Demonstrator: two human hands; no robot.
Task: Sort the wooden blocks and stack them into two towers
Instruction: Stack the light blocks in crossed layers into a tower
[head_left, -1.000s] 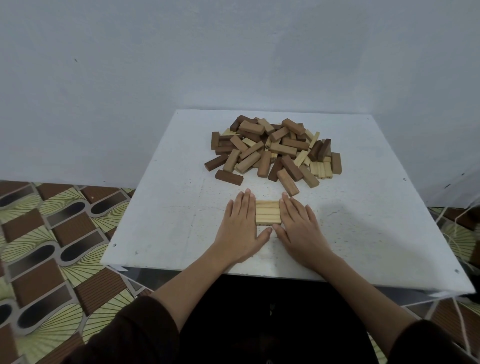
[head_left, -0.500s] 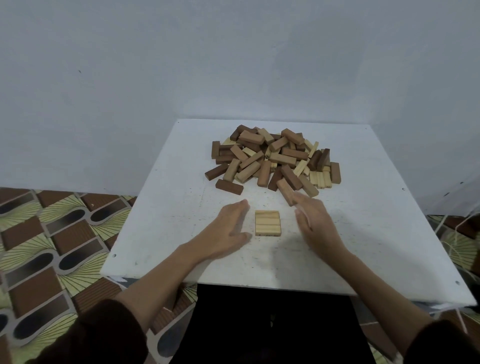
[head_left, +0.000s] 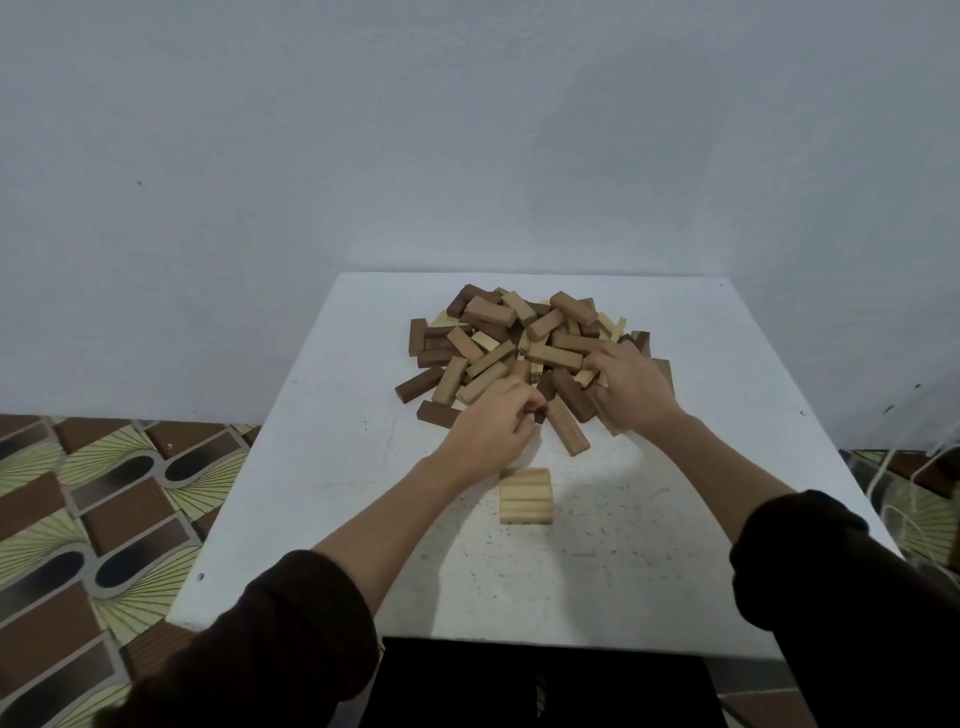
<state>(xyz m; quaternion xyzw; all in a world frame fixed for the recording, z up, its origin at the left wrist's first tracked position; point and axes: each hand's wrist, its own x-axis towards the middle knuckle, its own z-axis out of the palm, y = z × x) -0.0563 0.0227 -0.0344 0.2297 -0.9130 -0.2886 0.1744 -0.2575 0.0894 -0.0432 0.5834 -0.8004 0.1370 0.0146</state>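
Blocks (head_left: 519, 343) lie in one mixed heap at 12 o'clock on the table (head_left: 322, 493), dark, mid-brown and pale pieces crossed over each other. Nearer you, at the table's centre, three pale pieces sit side by side as a flat first layer (head_left: 525, 496).

Your left hand (head_left: 493, 431) is at the heap's 7 o'clock edge. Its fingers are curled in tight, and the tips seem to pinch the end of a dark block (head_left: 541, 414). Your right hand (head_left: 631, 389) covers the heap's 4 o'clock side with bent fingers sunk among the pieces. I cannot tell what it has hold of, if anything.

The risk is in the heap itself. Pull a piece that others lean on and the ones above will likely slide. The long brown block (head_left: 569, 431) at 6 o'clock points toward the pale layer and could be knocked into it. Your left wrist hangs just above that layer, so drawing back low may scatter it. Mid-brown and dark tones are close in this light, so a mis-sort is easy.

No box, tray or bin shows; everything lies loose on the table.
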